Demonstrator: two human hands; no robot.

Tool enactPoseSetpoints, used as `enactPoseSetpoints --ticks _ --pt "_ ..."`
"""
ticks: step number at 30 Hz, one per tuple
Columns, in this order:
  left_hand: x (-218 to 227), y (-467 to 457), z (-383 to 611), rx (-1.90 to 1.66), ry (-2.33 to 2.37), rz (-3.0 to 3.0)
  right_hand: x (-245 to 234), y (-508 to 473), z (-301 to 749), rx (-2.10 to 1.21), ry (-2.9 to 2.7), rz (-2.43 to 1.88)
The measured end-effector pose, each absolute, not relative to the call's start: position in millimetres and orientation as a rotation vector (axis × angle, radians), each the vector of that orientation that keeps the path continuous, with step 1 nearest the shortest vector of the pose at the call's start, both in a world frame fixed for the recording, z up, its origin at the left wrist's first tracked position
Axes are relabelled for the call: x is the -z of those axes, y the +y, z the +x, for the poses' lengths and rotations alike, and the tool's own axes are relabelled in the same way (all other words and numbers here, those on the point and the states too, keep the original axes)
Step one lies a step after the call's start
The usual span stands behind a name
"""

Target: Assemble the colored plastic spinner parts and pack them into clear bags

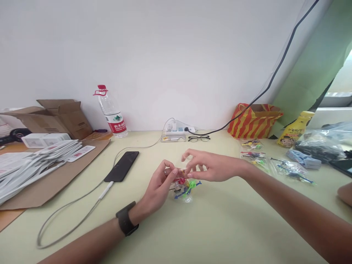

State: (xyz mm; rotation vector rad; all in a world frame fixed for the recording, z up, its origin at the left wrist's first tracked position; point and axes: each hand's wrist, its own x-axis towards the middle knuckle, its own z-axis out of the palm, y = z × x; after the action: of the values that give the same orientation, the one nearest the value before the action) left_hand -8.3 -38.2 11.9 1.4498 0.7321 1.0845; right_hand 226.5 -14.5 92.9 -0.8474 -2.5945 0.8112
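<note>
A small clear plastic bag (187, 199) with red, green, blue and dark plastic pieces inside hangs between my hands over the table. My left hand (161, 181), with a black watch (127, 219) at the wrist, is closed, thumb and index finger pinching the bag's upper left side. From the right, my right hand (210, 165) reaches across, its thumb and a fingertip together at the bag's top right while the index finger is raised away. A green piece (191, 184) and a blue arrow-shaped piece (180, 195) show through the plastic below the fingers.
Similar bags of pieces (294, 170) lie at the right, near a striped paper bag (251, 121) and a yellow bottle (295, 128). A phone (121, 167) with a cable, glasses (199, 138), a power strip (178, 128), a water bottle (114, 115) and cardboard (57, 179) surround the workspace.
</note>
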Motion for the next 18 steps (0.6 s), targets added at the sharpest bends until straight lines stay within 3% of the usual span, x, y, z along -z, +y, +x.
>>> enactPoseSetpoints --ticks 12,18 --pt "-12.3 -31.7 -9.3 -1.015 0.856 1.457 -77.2 -25.5 236.2 -0.705 -2.078 -0.892" --pt "-21.4 -30.6 -12.3 -1.006 0.884 1.548 -49.1 -35.9 226.0 -1.024 -1.784 -0.925"
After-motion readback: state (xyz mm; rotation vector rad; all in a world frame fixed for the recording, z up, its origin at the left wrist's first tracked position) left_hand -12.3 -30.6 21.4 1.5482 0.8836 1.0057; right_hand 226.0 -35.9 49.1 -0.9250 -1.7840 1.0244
